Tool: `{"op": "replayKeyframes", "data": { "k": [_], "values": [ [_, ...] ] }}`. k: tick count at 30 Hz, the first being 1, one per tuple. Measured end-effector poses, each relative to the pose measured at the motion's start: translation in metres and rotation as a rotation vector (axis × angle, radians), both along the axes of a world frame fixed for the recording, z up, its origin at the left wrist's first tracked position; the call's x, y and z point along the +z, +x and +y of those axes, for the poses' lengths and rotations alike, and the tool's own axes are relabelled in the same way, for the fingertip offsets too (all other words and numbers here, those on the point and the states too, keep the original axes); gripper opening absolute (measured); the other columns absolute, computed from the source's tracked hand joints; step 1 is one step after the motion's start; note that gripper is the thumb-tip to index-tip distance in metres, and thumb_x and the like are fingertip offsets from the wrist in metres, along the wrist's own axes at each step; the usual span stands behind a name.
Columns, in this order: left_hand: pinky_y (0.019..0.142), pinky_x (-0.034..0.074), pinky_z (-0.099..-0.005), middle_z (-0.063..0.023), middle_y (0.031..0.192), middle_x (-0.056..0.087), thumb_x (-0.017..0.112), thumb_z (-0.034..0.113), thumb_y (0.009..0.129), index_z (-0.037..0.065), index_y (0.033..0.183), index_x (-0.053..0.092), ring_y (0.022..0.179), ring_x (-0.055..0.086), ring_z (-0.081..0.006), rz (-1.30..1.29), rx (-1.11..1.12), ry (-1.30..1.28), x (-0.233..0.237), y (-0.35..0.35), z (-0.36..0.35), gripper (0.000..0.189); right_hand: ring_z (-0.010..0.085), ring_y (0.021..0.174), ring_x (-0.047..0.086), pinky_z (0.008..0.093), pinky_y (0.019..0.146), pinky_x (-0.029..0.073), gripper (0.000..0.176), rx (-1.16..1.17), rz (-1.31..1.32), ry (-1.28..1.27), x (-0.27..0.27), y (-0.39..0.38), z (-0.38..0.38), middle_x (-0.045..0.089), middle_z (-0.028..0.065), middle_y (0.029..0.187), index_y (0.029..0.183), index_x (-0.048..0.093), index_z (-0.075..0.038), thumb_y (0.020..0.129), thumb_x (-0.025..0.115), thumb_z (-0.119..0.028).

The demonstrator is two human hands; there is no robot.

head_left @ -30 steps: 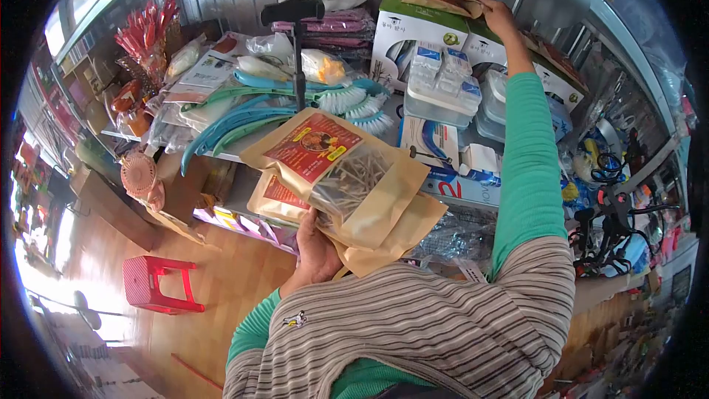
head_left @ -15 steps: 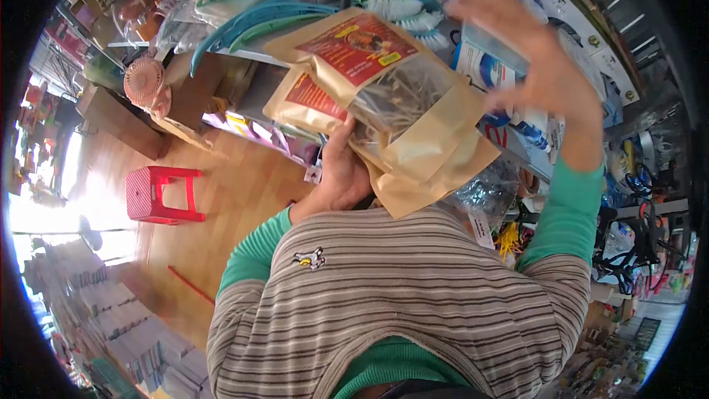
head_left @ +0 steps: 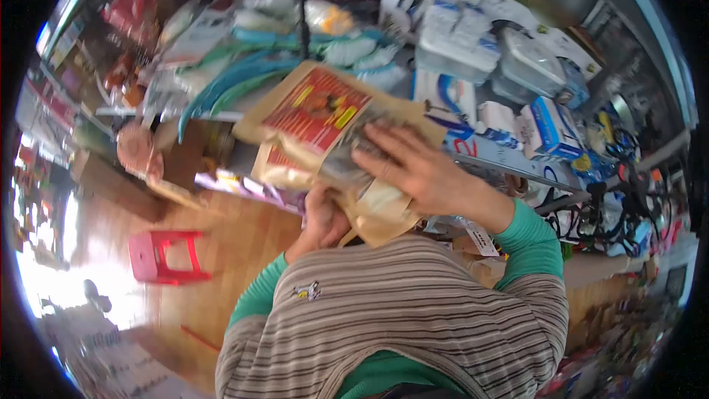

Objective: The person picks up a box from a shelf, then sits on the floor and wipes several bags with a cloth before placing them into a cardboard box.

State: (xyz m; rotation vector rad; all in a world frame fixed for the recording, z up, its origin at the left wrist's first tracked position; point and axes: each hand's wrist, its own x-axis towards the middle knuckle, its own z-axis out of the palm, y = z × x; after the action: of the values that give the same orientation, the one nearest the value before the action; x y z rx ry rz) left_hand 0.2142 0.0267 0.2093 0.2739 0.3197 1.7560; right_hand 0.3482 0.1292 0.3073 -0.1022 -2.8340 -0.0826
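Two brown paper pouches with red printed labels lie one over the other in front of my chest. My left hand point(head_left: 323, 218) is closed around their lower left edge. The upper pouch point(head_left: 317, 107) has a clear window with dried, strip-like contents, now partly covered. Below its left side shows the lower pouch point(head_left: 284, 170). My right hand point(head_left: 421, 174) rests flat on the upper pouch's window, its fingers stretched out and slightly blurred.
Ahead, a shelf holds brushes with curved blue and green handles point(head_left: 240, 92), clear plastic boxes point(head_left: 458, 52) and a blue-white carton point(head_left: 554, 129). A pink fan point(head_left: 136, 149) stands at left. On the wooden floor is a red stool point(head_left: 166, 257).
My right hand has come down from the raised position at the right onto the upper pouch. The pouches have shifted left and slightly down in view, and more of the shelf shows.
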Motion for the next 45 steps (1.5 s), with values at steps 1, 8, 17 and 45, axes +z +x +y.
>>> {"op": "replayKeyframes", "data": {
  "k": [1,8,17,45],
  "values": [
    [0.095,0.029,-0.0431,-0.0134,0.119,0.041,0.05,0.03,0.074,0.002,0.119,0.034,0.109,0.04,-0.0291,0.01,0.01,-0.03,-0.002,-0.001,-0.001,0.055,0.0352,0.113,0.034,0.0457,0.093,0.027,0.068,0.062,0.016,-0.001,-0.001,0.001,0.0,0.032,0.02,0.125,0.12,0.039,-0.009,0.058,0.065,-0.018],
    [0.093,0.031,-0.042,-0.012,0.117,0.043,0.052,0.036,0.072,0.003,0.118,0.037,0.108,0.041,-0.028,0.129,0.105,0.104,-0.002,-0.004,-0.017,0.058,0.0293,0.112,0.038,0.0465,0.09,0.032,0.049,0.243,0.125,-0.005,0.003,0.014,-0.01,0.038,0.0161,0.122,0.112,0.048,-0.011,0.065,0.058,-0.018],
    [0.09,0.034,-0.0414,-0.0109,0.115,0.044,0.056,0.033,0.068,0.004,0.116,0.039,0.106,0.043,-0.0273,0.256,0.239,0.202,-0.001,-0.012,-0.017,0.059,0.0269,0.087,0.056,0.0335,0.071,0.048,0.034,0.318,0.574,0.303,0.03,0.034,-0.001,0.055,0.0143,0.1,0.1,0.055,-0.001,0.069,0.053,-0.016],
    [0.089,0.035,-0.0422,-0.0111,0.112,0.047,0.054,0.023,0.067,0.004,0.116,0.036,0.102,0.046,-0.0281,0.09,0.358,0.015,-0.008,-0.031,-0.034,0.055,0.0296,0.079,0.059,0.0406,0.064,0.049,0.02,-1.365,0.41,0.728,0.201,0.093,0.246,0.061,0.0124,0.086,0.087,0.06,-0.006,0.076,0.045,-0.011]
  ]
}}
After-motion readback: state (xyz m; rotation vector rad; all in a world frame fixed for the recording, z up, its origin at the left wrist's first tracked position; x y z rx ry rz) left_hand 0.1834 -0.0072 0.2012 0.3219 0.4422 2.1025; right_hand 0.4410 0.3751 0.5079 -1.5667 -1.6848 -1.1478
